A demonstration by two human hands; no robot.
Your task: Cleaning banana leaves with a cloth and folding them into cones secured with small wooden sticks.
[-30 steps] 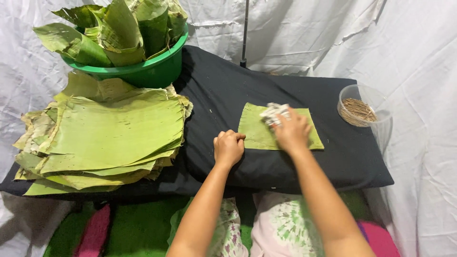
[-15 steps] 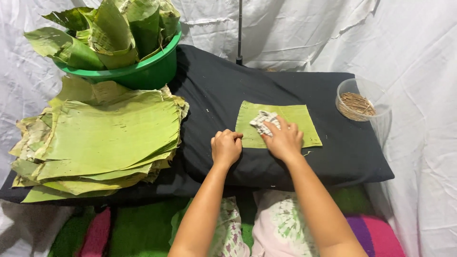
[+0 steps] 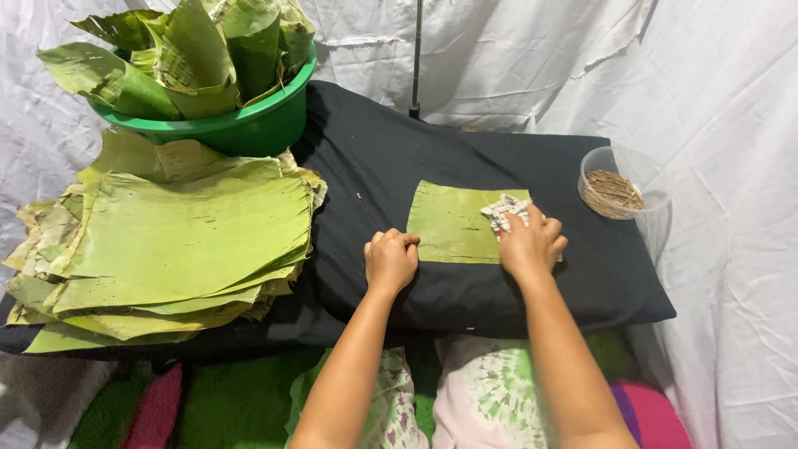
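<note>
The left hand (image 3: 391, 259), curled into a fist, pins the leaf's (image 3: 453, 223) near corner flat on the black cushion (image 3: 374, 166); the right hand (image 3: 530, 243) presses a cloth (image 3: 505, 209) onto its far edge.

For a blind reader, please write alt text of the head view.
The right hand presses a cloth on a leaf on a black cushion; the left hand rests fisted at its edge. Leaf stack and green tub lie left.
</note>
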